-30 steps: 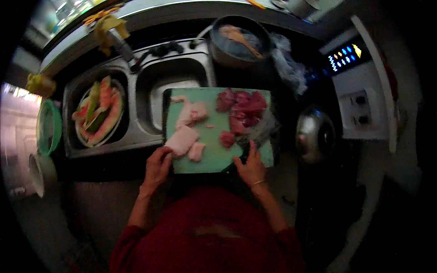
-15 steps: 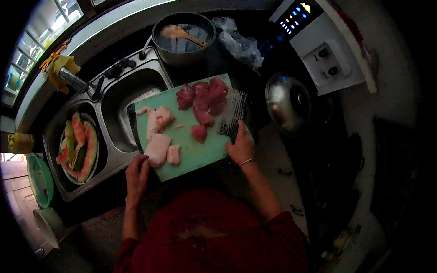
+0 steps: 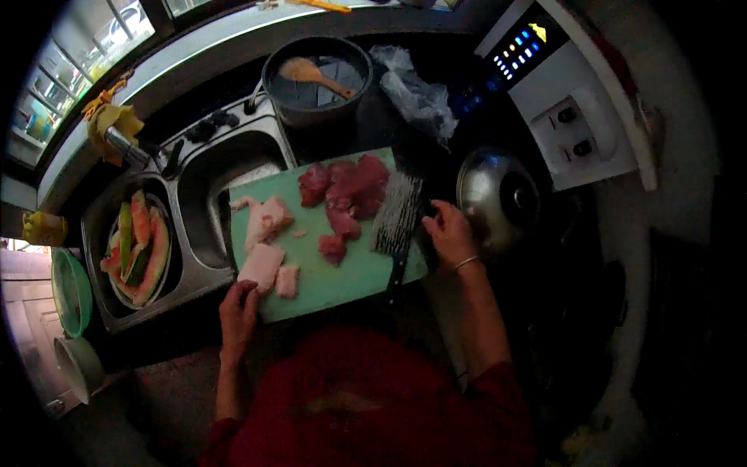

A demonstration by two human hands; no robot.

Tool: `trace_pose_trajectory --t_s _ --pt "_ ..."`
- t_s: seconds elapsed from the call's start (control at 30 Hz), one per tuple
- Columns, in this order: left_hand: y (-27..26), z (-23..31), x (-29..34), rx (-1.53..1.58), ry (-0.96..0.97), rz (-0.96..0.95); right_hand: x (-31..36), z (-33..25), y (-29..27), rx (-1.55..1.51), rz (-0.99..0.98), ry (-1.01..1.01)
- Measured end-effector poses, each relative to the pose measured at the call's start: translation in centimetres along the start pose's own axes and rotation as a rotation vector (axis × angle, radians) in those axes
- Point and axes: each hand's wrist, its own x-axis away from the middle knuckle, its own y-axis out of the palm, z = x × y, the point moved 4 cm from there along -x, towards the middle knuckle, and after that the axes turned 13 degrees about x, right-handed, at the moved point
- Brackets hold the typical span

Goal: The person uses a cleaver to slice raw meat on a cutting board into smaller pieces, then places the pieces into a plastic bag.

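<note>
A green cutting board (image 3: 334,292) lies beside the sink on the near side of the counter. On its left are pale, fatty pieces of meat (image 3: 262,266); several dark red chunks of meat (image 3: 354,187) sit toward the top. A cleaver (image 3: 397,214) with a textured blade rests flat on the right part, its black handle pointing at me. My left hand (image 3: 239,309) grips the board's lower left corner, fingertips close to a pale slab. Just off the right edge hovers my right hand (image 3: 451,237), fingers loosely bent and apart, holding nothing I can see.
Behind the board stand a dark pot (image 3: 319,82) with a wooden spatula (image 3: 315,75) in it and a crumpled clear plastic bag (image 3: 416,93). A metal lid (image 3: 496,198) is at the right. The double sink (image 3: 206,210) holds a bowl of melon rinds (image 3: 138,249).
My right hand has come off the board's right edge and moved right, uncovering the cleaver's handle. My left hand stays at the lower left corner. The whole view has shifted slightly.
</note>
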Motion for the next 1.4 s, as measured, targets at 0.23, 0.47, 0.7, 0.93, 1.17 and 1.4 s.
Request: trace_pose_trajectory --t_s 0.23,0.47,0.7,0.93,1.17,1.4 --pt "2.9 0.6 1.6 -0.017 -0.131 0.076 -12.5 0.2 -3.4 0.046 0.479 -0.289" --pt "4.5 1.6 4.4 -0.024 -0.135 0.152 -20.7 -0.5 -2.5 0.381 0.333 -0.253" --pt "5.7 3.4 4.2 -0.015 -0.181 0.146 -17.3 -2.6 -2.3 0.392 0.303 -0.356" --pt "6.8 3.2 4.0 0.006 -0.122 0.158 -14.6 -6.8 -0.4 0.126 0.018 -0.637" --pt "6.6 1.2 5.5 0.031 -0.178 0.212 -14.6 -7.3 3.8 0.238 -0.134 -0.817" --pt "6.3 1.3 6.3 0.015 -0.19 0.208 -15.5 -8.7 4.1 0.321 -0.177 -0.74"
